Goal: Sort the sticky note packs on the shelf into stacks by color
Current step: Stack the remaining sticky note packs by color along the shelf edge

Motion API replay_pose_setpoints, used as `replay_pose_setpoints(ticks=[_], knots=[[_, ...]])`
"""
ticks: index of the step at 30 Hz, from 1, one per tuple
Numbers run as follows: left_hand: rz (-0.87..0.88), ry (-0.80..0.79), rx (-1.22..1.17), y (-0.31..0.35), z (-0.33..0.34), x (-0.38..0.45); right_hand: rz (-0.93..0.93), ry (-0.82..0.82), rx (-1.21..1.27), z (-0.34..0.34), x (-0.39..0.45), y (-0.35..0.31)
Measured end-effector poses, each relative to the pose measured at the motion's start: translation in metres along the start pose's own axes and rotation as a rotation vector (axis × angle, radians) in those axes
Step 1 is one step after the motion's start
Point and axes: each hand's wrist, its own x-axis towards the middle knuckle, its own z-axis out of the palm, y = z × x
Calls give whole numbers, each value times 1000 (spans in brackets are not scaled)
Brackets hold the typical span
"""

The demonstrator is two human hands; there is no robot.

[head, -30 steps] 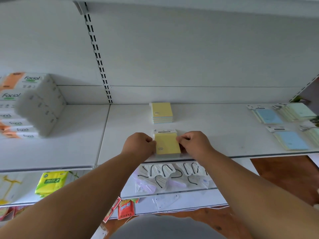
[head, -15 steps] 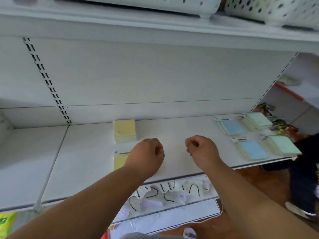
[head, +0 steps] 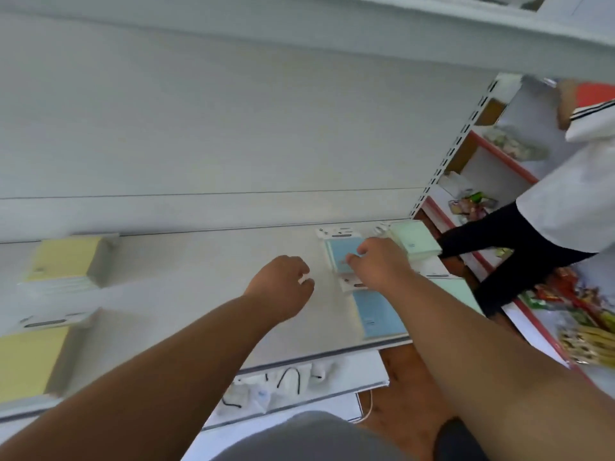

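Moves to the right since the earlier frame: left hand (head: 283, 287), no longer over the near yellow pack (head: 26, 357), now above bare shelf (head: 199, 294) near the middle. Moves also: right hand (head: 379, 261), now over at the blue packs.

Nearest, on the lower shelf (head: 332, 384) under the front edge: white items with black loops (head: 286, 380), blurred.

At the front edge of the shelf, far left: near yellow pack with a white header card, lying flat. At the front edge, right of the middle: near blue pack (head: 379, 314), flat, partly under the right forearm. Just right of it: near green pack (head: 456, 291), mostly hidden by the same arm.

Further in, left hand with a closed grip, fingers curled into the palm, nothing plainly held; small pale spot at the fingertips, cannot tell what.

Further in again, right hand with fingers bent down onto the far blue pack (head: 339, 251). Touches its top face; cannot tell whether the grip pinches it or only rests on it, because of blur.

At the back of the shelf: far yellow stack (head: 63, 264) at the left, well apart from both hands; far green stack (head: 414, 242) at the right, just beside the far blue pack.

Beyond the shelf end, at the right: another person (head: 565, 211) in a white top, with a dark sleeve.
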Motion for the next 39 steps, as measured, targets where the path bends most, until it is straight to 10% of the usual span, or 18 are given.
replay_pose_setpoints(ticks=[12,20,27,39], knots=[[-441,213,-683,43,14,28,-3,-62,487,15,19,1],[-320,476,-335,-31,-31,-23,-275,11,642,58,-19,-66],[-239,390,82,-81,-34,-56,-323,95,536,101,-57,-96],[-35,403,-42,-114,-42,-49,-280,269,397,108,-73,-122]])
